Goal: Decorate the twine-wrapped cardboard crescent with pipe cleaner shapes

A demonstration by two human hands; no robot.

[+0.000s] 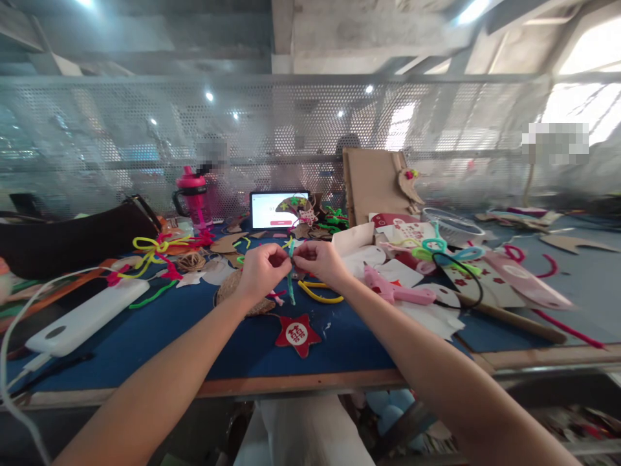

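on the blue counter, the left hand pinches a teal pipe cleaner with closed fingers. the pipe cleaner's long axis hangs nearly upright between both hands, and the right hand grips it too. below lies a red felt star bearing a double-happiness character, with a pink glue gun further right.
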